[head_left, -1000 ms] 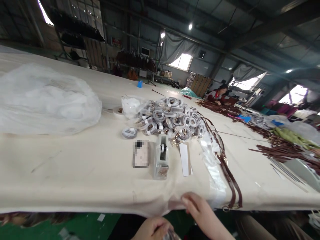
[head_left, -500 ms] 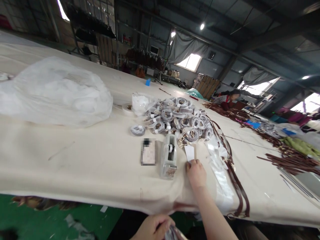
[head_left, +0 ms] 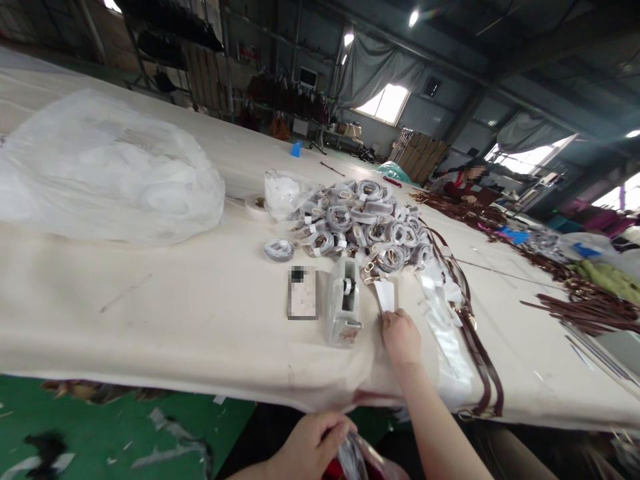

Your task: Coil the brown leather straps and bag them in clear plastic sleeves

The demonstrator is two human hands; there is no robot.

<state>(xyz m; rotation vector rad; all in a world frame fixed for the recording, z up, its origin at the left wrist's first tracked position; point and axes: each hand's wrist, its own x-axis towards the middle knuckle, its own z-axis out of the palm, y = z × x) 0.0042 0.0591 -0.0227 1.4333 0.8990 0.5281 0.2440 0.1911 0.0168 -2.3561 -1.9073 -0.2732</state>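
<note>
My right hand (head_left: 403, 337) rests at the table's near side, its fingers closed on the lower end of a white paper slip (head_left: 385, 295). Low in the picture my left hand (head_left: 323, 437) is wrapped around a grey strap in clear plastic (head_left: 353, 455), which is partly cut off by the frame's edge. Between the slip and a phone (head_left: 303, 293) stands a grey tape dispenser (head_left: 343, 303). Behind them lies a pile of coiled grey straps (head_left: 373, 220) with metal clips, many in plastic. One coiled strap (head_left: 279, 249) sits apart, left of the pile.
A large, full clear plastic bag (head_left: 115, 173) takes up the table's left side. Brown leather straps (head_left: 465, 313) and flat plastic sleeves (head_left: 445, 327) lie right of my right hand. More brown straps (head_left: 570, 320) cover the far right, where another person (head_left: 457, 183) is at the table.
My view has shifted slightly, so the table things sit a little higher and further right. More of the plastic-wrapped strap shows at my left hand. The right hand keeps to the slip.
</note>
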